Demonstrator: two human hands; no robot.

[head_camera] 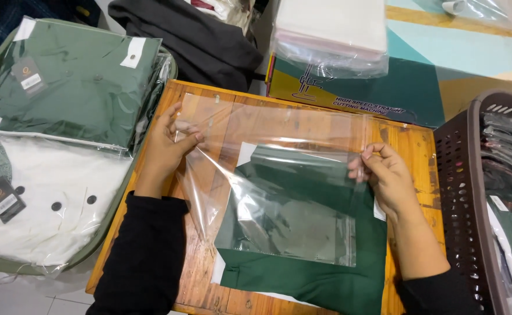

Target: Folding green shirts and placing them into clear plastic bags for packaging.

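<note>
Bagging under way | left hand [165,143] and right hand [384,175] each pinch an edge of the clear plastic bag [267,175], stretched over the folded green garment [302,256] on the wooden board [197,268] | garment appears not yet fully sleeved; sealing outstanding.

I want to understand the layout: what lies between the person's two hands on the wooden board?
In the head view, the clear plastic bag stretches between the left hand and right hand, which both pinch it. Beneath it lie the folded green garment and wooden board.
</note>
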